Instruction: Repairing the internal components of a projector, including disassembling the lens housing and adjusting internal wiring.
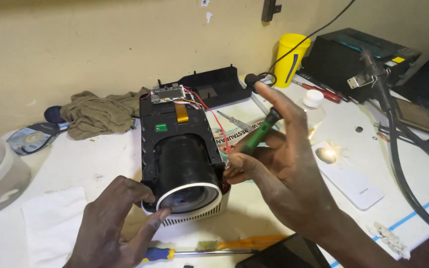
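Head view: an opened black projector (179, 149) stands mid-surface (100, 159), ringed closely by a rag (95, 115), tissue (53, 223) and white phone (346, 173). Left hand (110, 226), fingers spread, steadies its lens rim. Right hand (279, 164) fingers grip a green screwdriver (256, 136) at the projector's side. A yellow cup (289, 57) stands against the wall, contents unseen.

The projector (182, 149) had matt black plastic, a glossy glass lens (187, 197) and a white plastic rim; the rag (98, 113) was rough, crumpled cloth.

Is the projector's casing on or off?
Off: the projector shows its bare circuit board, orange ribbon cable and red wires.
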